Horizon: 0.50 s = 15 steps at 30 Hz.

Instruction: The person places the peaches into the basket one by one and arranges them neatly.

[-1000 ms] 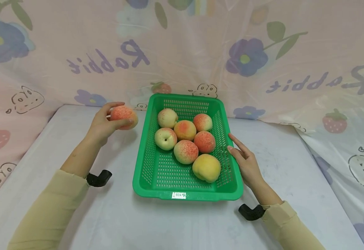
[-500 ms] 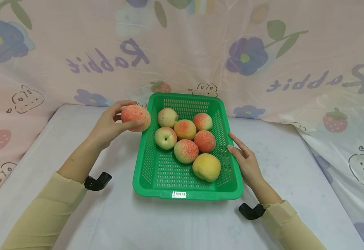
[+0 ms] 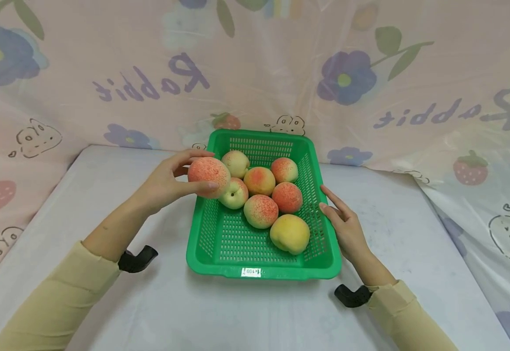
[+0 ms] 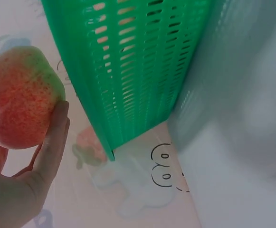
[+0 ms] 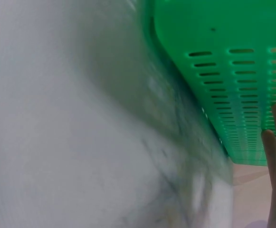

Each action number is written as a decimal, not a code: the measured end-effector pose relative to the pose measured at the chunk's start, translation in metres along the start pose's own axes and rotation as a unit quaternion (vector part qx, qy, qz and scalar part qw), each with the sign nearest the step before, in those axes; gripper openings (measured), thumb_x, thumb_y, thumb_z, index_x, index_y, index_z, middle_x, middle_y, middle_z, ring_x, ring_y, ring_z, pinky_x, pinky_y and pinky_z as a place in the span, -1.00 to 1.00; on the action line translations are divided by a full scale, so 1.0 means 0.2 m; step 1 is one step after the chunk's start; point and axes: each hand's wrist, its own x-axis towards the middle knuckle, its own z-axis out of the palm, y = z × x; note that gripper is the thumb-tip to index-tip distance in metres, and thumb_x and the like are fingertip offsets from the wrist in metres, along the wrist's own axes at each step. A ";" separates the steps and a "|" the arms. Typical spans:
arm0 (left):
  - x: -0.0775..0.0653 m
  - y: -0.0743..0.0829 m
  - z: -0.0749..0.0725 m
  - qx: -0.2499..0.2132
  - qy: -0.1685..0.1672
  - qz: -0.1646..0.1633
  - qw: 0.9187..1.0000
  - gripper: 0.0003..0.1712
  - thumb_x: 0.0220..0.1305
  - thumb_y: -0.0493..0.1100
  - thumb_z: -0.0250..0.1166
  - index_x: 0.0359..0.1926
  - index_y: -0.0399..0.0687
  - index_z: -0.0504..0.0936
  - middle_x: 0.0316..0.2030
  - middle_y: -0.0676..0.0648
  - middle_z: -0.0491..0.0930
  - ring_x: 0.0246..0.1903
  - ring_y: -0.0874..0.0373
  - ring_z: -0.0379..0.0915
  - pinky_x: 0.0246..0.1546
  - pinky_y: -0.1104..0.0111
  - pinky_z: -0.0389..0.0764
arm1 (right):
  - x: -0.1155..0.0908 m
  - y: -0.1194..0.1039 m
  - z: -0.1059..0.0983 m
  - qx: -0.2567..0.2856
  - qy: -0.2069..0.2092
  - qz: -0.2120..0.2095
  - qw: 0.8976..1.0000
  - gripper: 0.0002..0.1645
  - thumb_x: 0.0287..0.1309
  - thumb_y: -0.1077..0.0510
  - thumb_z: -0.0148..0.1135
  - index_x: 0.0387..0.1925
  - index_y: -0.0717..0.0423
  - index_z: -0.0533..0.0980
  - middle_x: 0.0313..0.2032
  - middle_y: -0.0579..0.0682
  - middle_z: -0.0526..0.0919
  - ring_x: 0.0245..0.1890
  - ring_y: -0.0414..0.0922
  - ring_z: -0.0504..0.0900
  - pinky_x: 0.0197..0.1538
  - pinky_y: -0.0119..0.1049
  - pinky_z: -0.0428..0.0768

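In the head view, a red-and-cream peach [image 3: 209,176] is pinched between the thumb and fingers of my left hand [image 3: 164,181]. It is held over the left rim of a green perforated basket [image 3: 219,271], in front of the fruit there. The left wrist view has the same peach [image 4: 21,97] beside the basket's outer wall [image 4: 142,71]. Several peaches lie inside, among them a speckled red one [image 3: 261,211] and a plain yellow one [image 3: 290,234]. My right hand [image 3: 349,229] touches the basket's right side, its fingers fairly straight against the outer wall [image 5: 247,104].
The basket stands on a white-covered table [image 3: 158,302]. A patterned cloth curtain [image 3: 263,73] hangs behind the table and at both sides. Black curved pieces sit at the left wrist [image 3: 137,259] and right wrist [image 3: 352,296]. A small white label [image 3: 251,272] marks the basket's front rim.
My left hand has carried its peach rightward, from beside the basket to over its left rim, now overlapping other peaches in the head view. The right hand and basket have stayed put.
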 end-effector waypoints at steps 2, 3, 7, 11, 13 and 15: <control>0.00 0.00 0.01 0.004 -0.013 0.003 1.000 -0.31 0.11 -0.04 0.44 0.27 0.11 0.41 0.19 0.03 0.37 0.06 0.03 0.38 -0.02 0.20 0.52 | 0.00 0.00 0.00 -0.001 0.001 0.001 1.000 -0.38 0.38 0.00 0.07 0.42 -0.21 0.21 -0.35 -0.15 0.68 -0.46 -0.25 0.68 -0.39 -0.33 0.66; 0.00 0.00 0.02 0.009 -0.020 0.008 1.000 -0.31 0.10 -0.04 0.44 0.26 0.11 0.42 0.18 0.03 0.38 0.05 0.03 0.40 -0.01 0.19 0.52 | 0.00 0.00 0.00 -0.001 0.001 0.002 1.000 -0.38 0.37 0.00 0.07 0.42 -0.21 0.21 -0.35 -0.15 0.69 -0.46 -0.25 0.68 -0.39 -0.33 0.66; 0.00 -0.01 0.05 0.020 -0.062 0.048 0.997 -0.32 0.08 -0.13 0.45 0.24 0.06 0.43 0.12 -0.01 0.43 -0.01 0.01 0.47 0.01 0.15 0.53 | 0.00 0.00 0.00 -0.006 0.003 0.001 1.000 -0.38 0.38 0.00 0.07 0.42 -0.22 0.21 -0.35 -0.15 0.68 -0.46 -0.25 0.67 -0.39 -0.33 0.65; -0.01 -0.01 0.09 0.030 -0.098 0.074 0.992 -0.32 0.03 -0.16 0.48 0.21 0.08 0.45 0.06 -0.02 0.48 -0.05 0.02 0.48 0.00 0.14 0.52 | 0.00 0.01 0.00 -0.008 0.000 -0.001 1.000 -0.38 0.38 0.00 0.05 0.42 -0.22 0.21 -0.31 -0.14 0.68 -0.44 -0.25 0.67 -0.38 -0.33 0.65; -0.02 0.00 0.11 0.043 -0.108 0.073 0.991 -0.32 0.02 -0.12 0.49 0.20 0.11 0.46 0.06 0.00 0.49 -0.05 0.04 0.48 0.00 0.14 0.52 | 0.00 0.01 0.00 -0.004 -0.002 -0.002 1.000 -0.38 0.39 0.00 0.05 0.42 -0.22 0.20 -0.29 -0.14 0.68 -0.43 -0.24 0.68 -0.37 -0.32 0.66; -0.02 0.01 0.13 0.061 -0.113 0.063 0.990 -0.32 0.00 -0.07 0.50 0.19 0.15 0.46 0.05 0.02 0.50 -0.04 0.05 0.46 0.00 0.14 0.52 | 0.00 0.01 0.00 -0.001 -0.004 -0.004 1.000 -0.38 0.39 0.01 0.05 0.43 -0.21 0.20 -0.27 -0.14 0.69 -0.41 -0.24 0.69 -0.36 -0.31 0.66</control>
